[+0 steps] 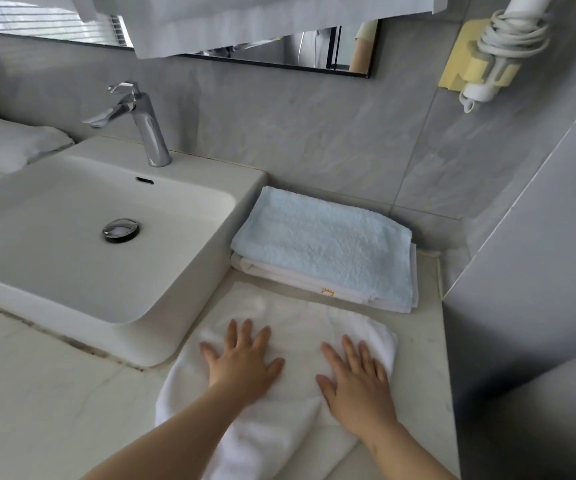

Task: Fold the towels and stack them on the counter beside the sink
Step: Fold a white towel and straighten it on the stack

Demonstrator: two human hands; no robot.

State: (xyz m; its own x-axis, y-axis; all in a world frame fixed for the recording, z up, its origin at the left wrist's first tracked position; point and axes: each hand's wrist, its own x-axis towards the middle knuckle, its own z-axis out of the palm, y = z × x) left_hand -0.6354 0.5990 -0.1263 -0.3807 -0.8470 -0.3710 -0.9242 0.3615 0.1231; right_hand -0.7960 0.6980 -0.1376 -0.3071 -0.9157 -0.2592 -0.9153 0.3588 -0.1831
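As both hands, left (241,362) and right (357,382), lay spread flat on the white towel (293,327), an uneven push could have skewed the fold.

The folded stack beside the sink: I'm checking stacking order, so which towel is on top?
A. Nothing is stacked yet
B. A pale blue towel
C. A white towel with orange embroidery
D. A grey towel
B. The pale blue towel lies on top, with the white towel with orange embroidery showing beneath its front edge, on the counter right of the sink.
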